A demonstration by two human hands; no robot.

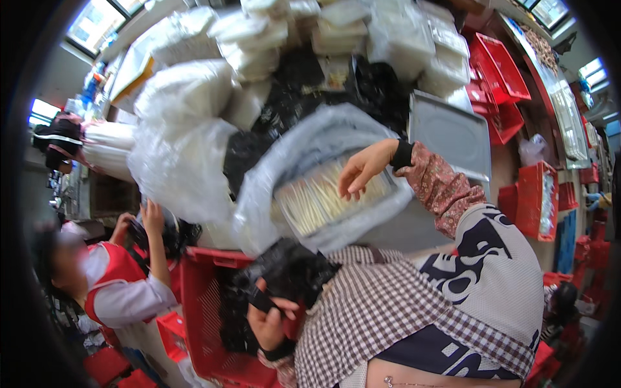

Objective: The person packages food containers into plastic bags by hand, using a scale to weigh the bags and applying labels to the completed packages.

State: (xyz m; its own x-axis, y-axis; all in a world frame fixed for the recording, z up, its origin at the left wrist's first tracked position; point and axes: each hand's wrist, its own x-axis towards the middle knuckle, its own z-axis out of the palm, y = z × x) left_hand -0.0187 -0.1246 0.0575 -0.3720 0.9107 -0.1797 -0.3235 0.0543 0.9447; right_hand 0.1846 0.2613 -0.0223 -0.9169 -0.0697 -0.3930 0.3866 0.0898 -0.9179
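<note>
My right hand, in a floral sleeve with a black cuff, is above a tray of thin, pale stick-like pieces. Its fingers are loosely bent and apart, with nothing visible between them. The tray sits inside a large clear plastic bag whose edges are spread around it. Lower down, by the checked apron, my left hand grips a black strip of a black plastic bag. This bag hangs over a red plastic crate.
A grey tray lies at the right, near red crates. Stacked packs in clear plastic line the far side. A full clear bag stands at the left, beside a co-worker in a red vest.
</note>
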